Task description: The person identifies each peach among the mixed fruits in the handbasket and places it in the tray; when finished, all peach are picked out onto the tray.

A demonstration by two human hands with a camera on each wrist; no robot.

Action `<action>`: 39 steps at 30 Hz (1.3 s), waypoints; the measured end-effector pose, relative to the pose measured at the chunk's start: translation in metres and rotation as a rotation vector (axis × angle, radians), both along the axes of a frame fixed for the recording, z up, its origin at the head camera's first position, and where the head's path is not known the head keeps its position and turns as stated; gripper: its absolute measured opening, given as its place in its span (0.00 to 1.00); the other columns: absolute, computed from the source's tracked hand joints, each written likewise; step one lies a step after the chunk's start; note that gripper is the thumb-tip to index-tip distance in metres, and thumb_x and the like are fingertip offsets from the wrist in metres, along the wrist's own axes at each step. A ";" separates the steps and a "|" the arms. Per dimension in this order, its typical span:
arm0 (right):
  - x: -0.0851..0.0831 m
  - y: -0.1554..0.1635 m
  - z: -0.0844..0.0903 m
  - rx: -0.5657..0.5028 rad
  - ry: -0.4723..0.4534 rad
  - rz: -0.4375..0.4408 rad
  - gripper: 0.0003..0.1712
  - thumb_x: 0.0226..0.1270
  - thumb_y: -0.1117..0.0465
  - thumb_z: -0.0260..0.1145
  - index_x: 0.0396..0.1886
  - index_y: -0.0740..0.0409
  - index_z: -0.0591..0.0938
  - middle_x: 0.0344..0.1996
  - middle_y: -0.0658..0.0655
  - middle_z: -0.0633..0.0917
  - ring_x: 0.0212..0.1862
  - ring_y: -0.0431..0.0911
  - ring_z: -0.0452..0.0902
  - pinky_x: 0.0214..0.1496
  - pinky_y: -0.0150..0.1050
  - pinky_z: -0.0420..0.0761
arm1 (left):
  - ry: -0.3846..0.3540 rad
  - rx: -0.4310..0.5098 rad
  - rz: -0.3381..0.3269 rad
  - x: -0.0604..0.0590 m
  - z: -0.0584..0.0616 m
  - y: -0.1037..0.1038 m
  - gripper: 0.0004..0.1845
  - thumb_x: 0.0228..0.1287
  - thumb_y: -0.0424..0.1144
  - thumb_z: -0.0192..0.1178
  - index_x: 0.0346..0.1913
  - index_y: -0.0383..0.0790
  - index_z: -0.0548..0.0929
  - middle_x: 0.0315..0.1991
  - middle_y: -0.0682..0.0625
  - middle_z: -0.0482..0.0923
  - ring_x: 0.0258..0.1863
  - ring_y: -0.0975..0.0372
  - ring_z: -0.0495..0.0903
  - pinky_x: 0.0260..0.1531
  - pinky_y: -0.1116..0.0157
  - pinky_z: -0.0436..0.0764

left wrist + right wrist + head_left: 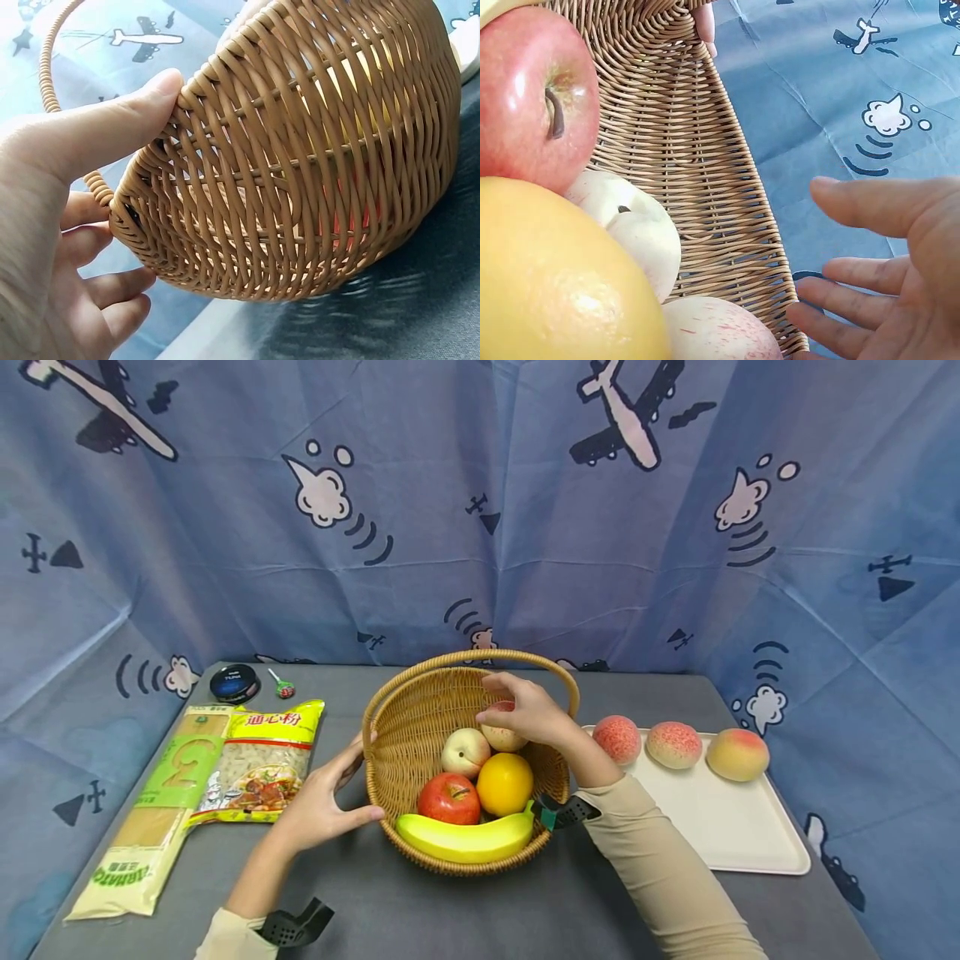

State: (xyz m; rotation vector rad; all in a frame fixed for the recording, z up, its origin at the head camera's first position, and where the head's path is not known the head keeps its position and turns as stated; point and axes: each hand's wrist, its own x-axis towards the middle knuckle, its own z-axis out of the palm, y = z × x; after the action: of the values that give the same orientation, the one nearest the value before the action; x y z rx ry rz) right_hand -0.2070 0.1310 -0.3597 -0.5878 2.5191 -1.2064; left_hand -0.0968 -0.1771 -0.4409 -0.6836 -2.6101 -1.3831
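Note:
A wicker basket [408, 727] with an arched handle holds a banana [465, 841], a red apple [448, 800], an orange [506, 783], a pale peach [461, 755] and a speckled peach [501, 741]. My left hand [322, 806] holds the basket's left side. In the left wrist view its thumb [161, 86] presses the rim while fingers bend near the handle's base. Over the back right of the basket, my right hand [534, 710] hovers by the speckled peach, partly covering it. The right wrist view shows that hand's fingers [847, 300] spread, with nothing held.
On the right, a cream tray [712, 835] carries two speckled peaches [617, 740] [674, 745] and a yellow-red peach [738, 755]. To the left lie a noodle packet [150, 827], a pasta bag [262, 760], a round dark tin [235, 682] and a lollipop [284, 688]. A curtain hangs behind.

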 end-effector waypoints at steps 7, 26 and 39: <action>0.000 0.000 -0.001 0.052 -0.003 0.006 0.36 0.61 0.57 0.68 0.67 0.63 0.67 0.63 0.65 0.72 0.63 0.59 0.70 0.64 0.52 0.72 | 0.004 0.010 -0.006 0.000 0.000 0.001 0.51 0.46 0.40 0.75 0.73 0.40 0.58 0.74 0.41 0.53 0.70 0.56 0.57 0.63 0.56 0.67; -0.011 -0.007 -0.012 0.075 -0.004 0.075 0.36 0.58 0.58 0.70 0.65 0.65 0.69 0.62 0.64 0.74 0.63 0.56 0.69 0.66 0.49 0.71 | -0.006 0.017 -0.013 0.000 0.000 -0.001 0.52 0.46 0.39 0.75 0.73 0.42 0.57 0.74 0.40 0.52 0.70 0.50 0.57 0.62 0.52 0.68; -0.017 -0.011 -0.025 0.058 -0.056 0.173 0.36 0.59 0.60 0.69 0.65 0.67 0.68 0.63 0.65 0.73 0.64 0.57 0.68 0.67 0.50 0.69 | 0.002 0.013 -0.005 0.000 -0.001 0.000 0.51 0.46 0.40 0.75 0.73 0.42 0.57 0.74 0.42 0.52 0.71 0.56 0.56 0.64 0.69 0.65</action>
State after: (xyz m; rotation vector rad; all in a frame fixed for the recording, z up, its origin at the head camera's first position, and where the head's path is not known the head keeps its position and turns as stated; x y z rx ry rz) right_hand -0.2244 0.1200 -0.3848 -0.7303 2.3920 -1.0698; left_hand -0.0970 -0.1771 -0.4418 -0.6904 -2.5969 -1.3986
